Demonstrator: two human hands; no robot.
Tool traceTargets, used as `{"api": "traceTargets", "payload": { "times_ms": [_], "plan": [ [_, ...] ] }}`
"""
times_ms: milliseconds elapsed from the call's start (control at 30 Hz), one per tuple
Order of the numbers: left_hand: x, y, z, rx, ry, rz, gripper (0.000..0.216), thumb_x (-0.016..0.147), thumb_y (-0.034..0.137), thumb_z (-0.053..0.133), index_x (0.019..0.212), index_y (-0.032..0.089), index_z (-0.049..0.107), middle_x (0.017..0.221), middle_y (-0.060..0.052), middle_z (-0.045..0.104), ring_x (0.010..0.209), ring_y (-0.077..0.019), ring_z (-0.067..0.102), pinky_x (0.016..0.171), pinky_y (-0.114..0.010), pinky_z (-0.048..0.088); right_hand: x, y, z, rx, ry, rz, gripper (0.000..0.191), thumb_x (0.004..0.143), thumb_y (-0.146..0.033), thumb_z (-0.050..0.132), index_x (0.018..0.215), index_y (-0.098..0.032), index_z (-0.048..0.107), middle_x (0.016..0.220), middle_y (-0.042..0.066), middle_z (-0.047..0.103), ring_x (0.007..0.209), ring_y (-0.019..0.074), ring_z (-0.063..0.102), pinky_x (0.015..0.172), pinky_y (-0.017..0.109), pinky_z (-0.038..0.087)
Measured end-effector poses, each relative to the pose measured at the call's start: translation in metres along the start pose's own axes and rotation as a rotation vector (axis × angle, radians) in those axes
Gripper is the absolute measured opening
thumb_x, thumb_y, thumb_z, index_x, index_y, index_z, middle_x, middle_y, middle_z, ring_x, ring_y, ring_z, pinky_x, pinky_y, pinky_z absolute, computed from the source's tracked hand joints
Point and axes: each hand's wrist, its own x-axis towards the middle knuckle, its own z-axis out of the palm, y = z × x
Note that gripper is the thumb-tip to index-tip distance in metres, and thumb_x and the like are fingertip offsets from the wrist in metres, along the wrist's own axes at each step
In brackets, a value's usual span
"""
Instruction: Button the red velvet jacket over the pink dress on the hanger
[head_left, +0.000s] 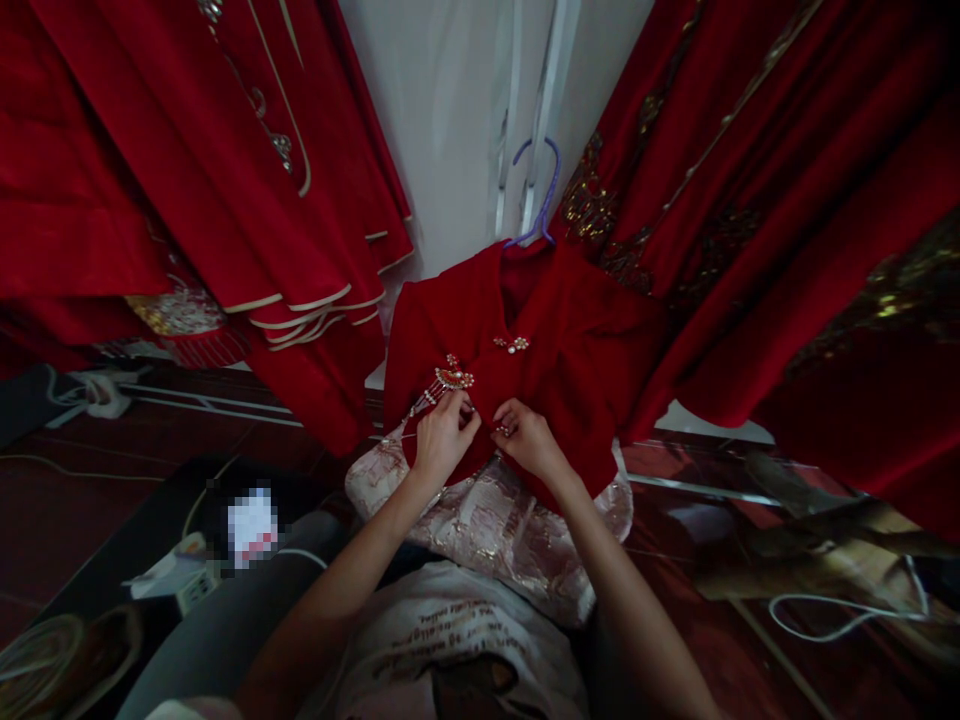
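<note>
1. A red jacket [570, 370] is seen hung on a purple hanger [538, 190] against a white wall [442, 120]; its hem lies over a pale gold-patterned skirt [495, 530] below.
2. L hand [442, 435] is placed on the jacket front, just left of the centre closure, fingers curled in and pinched on the red cloth next to a fan-shaped tassel brooch [452, 378]; whether the brooch itself is gripped can't be told.
3. R hand [525, 438] is set just right of the closure, near touching the L hand, fingertips pinched on a small pearl button [502, 430] at the jacket edge.
4. A 2nd pearl clasp [513, 345] is seen higher up the front, approx. mid-chest, fastened.
5. Red robes w/ cream trim [225, 200] are hung at the left; red robes w/ gold embroidery [750, 200] at the right.
6. A white power strip [187, 580] and cables lie on the dark floor [90, 470] by the lower-left; a white cord [840, 620] is looped at the lower-right.
</note>
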Motion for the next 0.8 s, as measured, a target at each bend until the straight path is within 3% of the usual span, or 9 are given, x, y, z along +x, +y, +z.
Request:
{"api": "traceTargets", "payload": {
  "times_ms": [67, 133, 267, 500, 567, 700, 800],
  "plan": [
    [0.000, -0.001, 0.001, -0.046, 0.009, 0.005, 0.006, 0.087, 0.025, 0.056, 0.090, 0.022, 0.057, 0.087, 0.000, 0.065, 0.066, -0.0104, 0.061, 0.064, -0.022, 0.045, 0.002, 0.001, -0.017, 0.040, 0.035, 0.006, 0.020, 0.068, -0.010, 0.056, 0.084, -0.020, 0.057, 0.072, -0.002, 0.059, 0.066, 0.0130, 0.057, 0.062, 0.023, 0.045],
    [0.000, -0.002, 0.000, -0.088, 0.010, 0.005, 0.007, 0.088, 0.027, 0.055, 0.091, 0.021, 0.057, 0.087, 0.001, 0.065, 0.065, -0.0097, 0.060, 0.063, -0.021, 0.046, 0.004, 0.002, -0.031, 0.068, 0.155, 0.007, 0.016, 0.070, -0.013, 0.058, 0.084, -0.020, 0.059, 0.076, -0.001, 0.061, 0.067, 0.0130, 0.058, 0.063, 0.023, 0.046],
    [-0.001, -0.004, 0.000, -0.099, 0.006, 0.041, 0.011, 0.086, 0.031, 0.059, 0.092, 0.021, 0.057, 0.089, 0.000, 0.065, 0.066, -0.0098, 0.060, 0.063, -0.021, 0.048, 0.006, 0.001, -0.040, 0.194, 0.368, 0.025, 0.012, 0.077, -0.026, 0.063, 0.086, -0.019, 0.059, 0.083, 0.003, 0.065, 0.073, 0.0150, 0.062, 0.066, 0.025, 0.050],
    [-0.001, -0.008, 0.005, -0.221, 0.044, 0.057, 0.006, 0.083, 0.025, 0.059, 0.088, 0.020, 0.059, 0.084, -0.001, 0.066, 0.070, -0.0114, 0.063, 0.068, -0.024, 0.053, 0.004, -0.012, -0.026, 0.511, 0.125, 0.049, 0.028, 0.070, -0.037, 0.076, 0.089, -0.018, 0.067, 0.087, 0.005, 0.071, 0.075, 0.0153, 0.066, 0.073, 0.027, 0.054],
    [-0.001, -0.008, 0.003, -0.337, 0.064, 0.002, 0.007, 0.080, 0.024, 0.062, 0.084, 0.020, 0.058, 0.079, 0.000, 0.065, 0.069, -0.0111, 0.064, 0.068, -0.024, 0.055, 0.004, -0.017, -0.021, 0.567, 0.137, 0.080, 0.032, 0.068, -0.038, 0.079, 0.091, -0.017, 0.068, 0.089, 0.006, 0.073, 0.077, 0.0160, 0.068, 0.075, 0.028, 0.055],
    [-0.001, -0.006, -0.004, -0.496, 0.064, -0.085, 0.011, 0.076, 0.020, 0.062, 0.085, 0.019, 0.057, 0.079, 0.001, 0.065, 0.070, -0.0098, 0.064, 0.066, -0.021, 0.056, 0.007, -0.023, -0.007, 0.675, 0.284, 0.163, 0.034, 0.066, -0.038, 0.079, 0.091, -0.016, 0.070, 0.089, 0.007, 0.074, 0.081, 0.0180, 0.070, 0.081, 0.031, 0.056],
    [0.000, -0.002, -0.005, -0.553, 0.047, -0.127, 0.012, 0.074, 0.019, 0.062, 0.085, 0.019, 0.058, 0.080, 0.000, 0.065, 0.071, -0.0098, 0.064, 0.063, -0.019, 0.055, 0.008, -0.023, 0.003, 0.687, 0.250, 0.162, 0.034, 0.068, -0.038, 0.077, 0.094, -0.016, 0.071, 0.092, 0.008, 0.075, 0.083, 0.0188, 0.071, 0.082, 0.033, 0.057]
  ]
}}
